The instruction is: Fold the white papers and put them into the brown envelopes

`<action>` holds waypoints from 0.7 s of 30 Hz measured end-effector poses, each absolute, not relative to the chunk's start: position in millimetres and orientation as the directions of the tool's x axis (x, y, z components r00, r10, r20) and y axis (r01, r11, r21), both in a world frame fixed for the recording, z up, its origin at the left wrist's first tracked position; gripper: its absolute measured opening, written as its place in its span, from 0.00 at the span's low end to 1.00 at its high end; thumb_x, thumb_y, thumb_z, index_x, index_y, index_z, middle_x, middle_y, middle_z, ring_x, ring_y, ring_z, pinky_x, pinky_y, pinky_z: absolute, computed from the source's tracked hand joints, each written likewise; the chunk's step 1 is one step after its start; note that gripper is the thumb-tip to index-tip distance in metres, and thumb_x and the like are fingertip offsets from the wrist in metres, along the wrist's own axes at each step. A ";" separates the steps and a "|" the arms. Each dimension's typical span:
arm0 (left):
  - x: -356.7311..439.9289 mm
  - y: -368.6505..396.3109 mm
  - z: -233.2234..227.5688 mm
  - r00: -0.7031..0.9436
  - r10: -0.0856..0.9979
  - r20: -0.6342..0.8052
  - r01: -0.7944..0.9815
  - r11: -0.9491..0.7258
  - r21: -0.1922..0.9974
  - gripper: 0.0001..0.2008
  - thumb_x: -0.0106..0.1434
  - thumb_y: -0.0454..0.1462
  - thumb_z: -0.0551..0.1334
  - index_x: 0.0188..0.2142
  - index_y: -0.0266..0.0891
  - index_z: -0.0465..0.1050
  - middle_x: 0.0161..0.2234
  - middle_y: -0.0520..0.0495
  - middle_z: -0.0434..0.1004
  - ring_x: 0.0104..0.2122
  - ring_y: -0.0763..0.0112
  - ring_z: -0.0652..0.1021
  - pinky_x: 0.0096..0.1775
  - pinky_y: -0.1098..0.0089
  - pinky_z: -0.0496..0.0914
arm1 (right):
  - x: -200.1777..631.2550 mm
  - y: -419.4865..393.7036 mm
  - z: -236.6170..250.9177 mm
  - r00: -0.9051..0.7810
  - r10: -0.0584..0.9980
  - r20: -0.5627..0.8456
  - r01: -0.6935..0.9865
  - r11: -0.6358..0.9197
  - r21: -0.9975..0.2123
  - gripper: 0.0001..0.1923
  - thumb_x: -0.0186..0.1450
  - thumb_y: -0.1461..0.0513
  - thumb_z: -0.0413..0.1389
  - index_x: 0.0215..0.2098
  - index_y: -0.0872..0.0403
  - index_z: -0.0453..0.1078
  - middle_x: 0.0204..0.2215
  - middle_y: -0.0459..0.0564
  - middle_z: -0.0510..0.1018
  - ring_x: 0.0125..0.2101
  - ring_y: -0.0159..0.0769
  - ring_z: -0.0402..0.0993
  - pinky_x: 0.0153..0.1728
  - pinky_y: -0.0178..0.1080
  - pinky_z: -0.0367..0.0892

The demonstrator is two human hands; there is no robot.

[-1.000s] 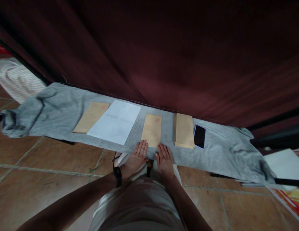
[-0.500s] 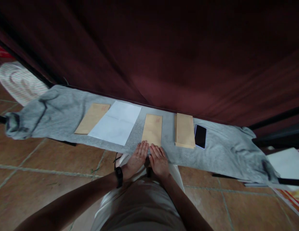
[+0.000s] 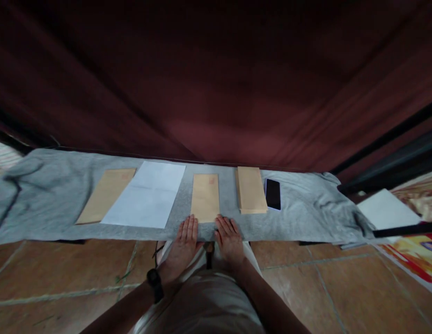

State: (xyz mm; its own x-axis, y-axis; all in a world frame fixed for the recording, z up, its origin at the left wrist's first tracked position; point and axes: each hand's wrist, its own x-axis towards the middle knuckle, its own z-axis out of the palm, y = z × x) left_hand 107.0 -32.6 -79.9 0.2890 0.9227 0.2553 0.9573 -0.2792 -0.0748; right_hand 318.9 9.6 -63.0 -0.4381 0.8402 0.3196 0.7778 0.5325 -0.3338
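Note:
A single brown paper envelope (image 3: pixel 205 197) with a small reddish mark in its far right corner lies flat in front of me. At its near left corner rests my left hand (image 3: pixel 185 239), open, palm down, fingers stretched out together. My right hand (image 3: pixel 230 239) is likewise open and flat, its fingertips by the near right corner. Left of the envelope is a creased white sheet of paper (image 3: pixel 146 195), partly covering another brown envelope (image 3: pixel 106 197). To the right sits a stack of brown envelopes (image 3: pixel 252 190).
A phone (image 3: pixel 273 195) with a dark screen lies beside the stack. Grey cloth (image 3: pixel 299 213) covers the narrow bench. A dark red curtain (image 3: pixel 209 116) hangs behind it. White paper (image 3: pixel 388 213) and a colourful printed sheet (image 3: pixel 415 255) are at the right, above the tiled floor (image 3: pixel 295 287).
The view has turned to the right and levelled. My hands have spread apart, from side by side at the envelope's near edge to its two near corners.

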 end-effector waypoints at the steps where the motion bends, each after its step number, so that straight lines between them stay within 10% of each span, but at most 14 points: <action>1: 105.3 -33.7 -80.3 0.283 0.916 0.283 0.959 -0.275 -0.069 0.39 0.72 0.45 0.52 0.73 0.20 0.43 0.70 0.21 0.56 0.70 0.45 0.61 0.67 0.48 0.61 | 320.3 9.9 -64.2 -0.427 0.843 0.328 0.783 0.526 -0.332 0.22 0.77 0.62 0.47 0.67 0.56 0.65 0.64 0.54 0.72 0.65 0.40 0.66 0.70 0.49 0.52; 12: 92.2 -19.8 -70.9 0.027 0.927 0.374 0.965 -0.121 0.232 0.23 0.75 0.45 0.49 0.57 0.36 0.73 0.55 0.35 0.79 0.54 0.52 0.78 0.54 0.52 0.72 | 313.3 10.9 -67.1 -0.390 0.834 0.391 0.800 0.517 -0.304 0.25 0.76 0.61 0.49 0.70 0.58 0.62 0.66 0.56 0.70 0.67 0.41 0.64 0.69 0.50 0.56; 21: 99.1 5.1 -62.0 -0.123 0.908 0.401 0.938 -0.026 0.345 0.26 0.72 0.52 0.50 0.49 0.33 0.74 0.46 0.33 0.77 0.45 0.49 0.77 0.49 0.50 0.73 | 299.6 9.6 -64.0 -0.516 0.791 0.330 0.724 0.608 -0.326 0.24 0.77 0.58 0.50 0.69 0.54 0.63 0.67 0.53 0.69 0.66 0.40 0.65 0.68 0.49 0.59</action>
State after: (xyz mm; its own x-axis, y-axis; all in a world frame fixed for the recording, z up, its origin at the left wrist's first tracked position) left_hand 99.1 5.1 -62.0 -0.1228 0.9077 0.4012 0.9382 -0.0257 0.3452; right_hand 299.6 9.6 -64.0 -0.5155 0.7907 0.3301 0.7236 0.6081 -0.3265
